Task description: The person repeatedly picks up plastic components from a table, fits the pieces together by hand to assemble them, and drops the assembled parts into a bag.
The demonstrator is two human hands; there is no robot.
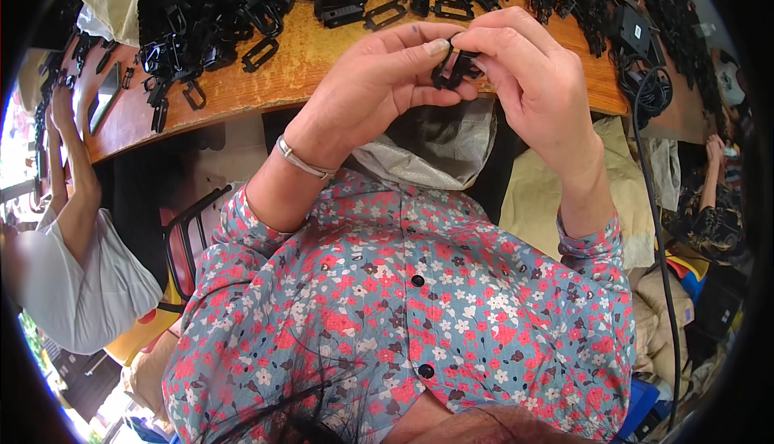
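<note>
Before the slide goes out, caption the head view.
Left hand and right hand hold a small black frame at the edge of a wooden table strewn with black parts.

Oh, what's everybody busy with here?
A person in a flowered shirt has both hands on one small black part: the left hand and the right hand both grip it with their fingers, near the table's front edge. Many loose black parts lie piled beyond. A pale sack shows below the hands. Off to the left, a person in white has their hands at the tabletop too.
</note>
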